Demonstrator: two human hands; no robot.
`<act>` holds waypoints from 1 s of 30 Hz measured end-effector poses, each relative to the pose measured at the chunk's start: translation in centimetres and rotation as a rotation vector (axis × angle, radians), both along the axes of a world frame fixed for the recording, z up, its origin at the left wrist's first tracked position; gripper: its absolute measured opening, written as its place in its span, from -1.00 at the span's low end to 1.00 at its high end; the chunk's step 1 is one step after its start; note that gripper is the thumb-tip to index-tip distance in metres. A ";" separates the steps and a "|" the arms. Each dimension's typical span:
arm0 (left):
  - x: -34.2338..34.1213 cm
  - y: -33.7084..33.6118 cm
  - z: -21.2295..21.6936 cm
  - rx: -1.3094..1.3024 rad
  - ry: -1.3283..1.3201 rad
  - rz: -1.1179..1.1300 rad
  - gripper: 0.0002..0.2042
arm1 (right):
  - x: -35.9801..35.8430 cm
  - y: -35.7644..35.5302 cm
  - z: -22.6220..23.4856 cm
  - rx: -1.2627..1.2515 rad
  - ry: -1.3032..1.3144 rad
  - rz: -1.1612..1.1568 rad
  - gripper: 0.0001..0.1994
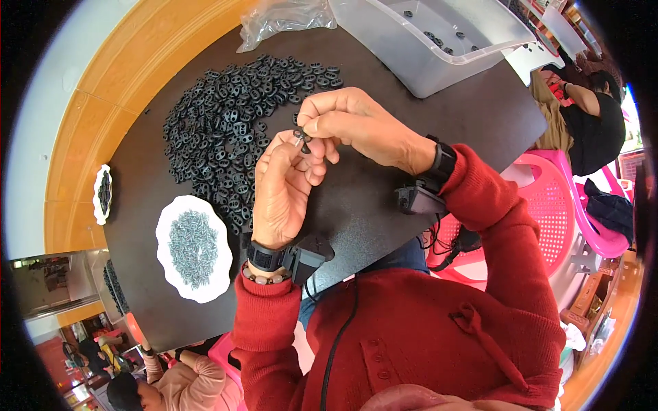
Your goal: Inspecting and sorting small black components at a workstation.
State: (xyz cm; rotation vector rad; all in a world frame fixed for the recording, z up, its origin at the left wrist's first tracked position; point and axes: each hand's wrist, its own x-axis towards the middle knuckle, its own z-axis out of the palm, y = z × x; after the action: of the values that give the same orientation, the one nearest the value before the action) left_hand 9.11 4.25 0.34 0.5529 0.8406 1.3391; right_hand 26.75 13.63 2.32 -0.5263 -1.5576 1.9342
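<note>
My left hand (pixel 279 181) is closed, pinching a small black plastic cord lock (pixel 306 146) between thumb and fingers. From the right, my right hand (pixel 363 130) meets it, thumb and index finger pressed together on the upper end of the same piece. A pale sliver shows by the left thumb tip; it is too small to name. Left of both hands spreads a heap of black two-holed cord lock pieces (pixel 219 127). Nearer me, a white scalloped dish (pixel 164 236) holds many small metal springs (pixel 194 248).
A translucent plastic bin (pixel 411 72) with several black pieces stands at the far right of the dark table (pixel 384 205). Beside it lies a clear plastic bag (pixel 288 20). Another white dish (pixel 98 205) sits at the left edge. Pink chairs (pixel 541 205) and other people (pixel 596 123) surround the table.
</note>
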 end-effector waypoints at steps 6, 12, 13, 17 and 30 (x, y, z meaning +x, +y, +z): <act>-0.8 0.1 0.0 0.014 -0.126 -0.022 -0.78 | 0.3 0.1 0.5 0.000 0.045 -0.041 -0.79; -0.8 0.0 0.4 0.039 0.009 0.065 -0.71 | 1.2 0.4 1.1 -0.022 0.051 -0.128 -0.80; -0.7 0.0 0.5 0.031 0.032 0.099 -0.71 | 1.2 0.4 1.2 -0.034 0.075 -0.134 -0.80; -0.6 0.0 0.1 0.040 0.123 0.137 -0.70 | 1.1 0.1 1.3 -0.002 0.079 -0.081 -0.80; -0.2 0.1 0.5 0.054 0.206 0.108 -0.79 | 1.0 -0.2 1.6 -0.006 0.089 -0.090 -0.81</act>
State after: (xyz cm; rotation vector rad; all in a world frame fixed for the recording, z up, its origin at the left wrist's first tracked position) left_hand 8.87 4.36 0.80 0.7053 1.0164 1.4224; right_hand 27.77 13.42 3.94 -0.4977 -1.4484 1.8690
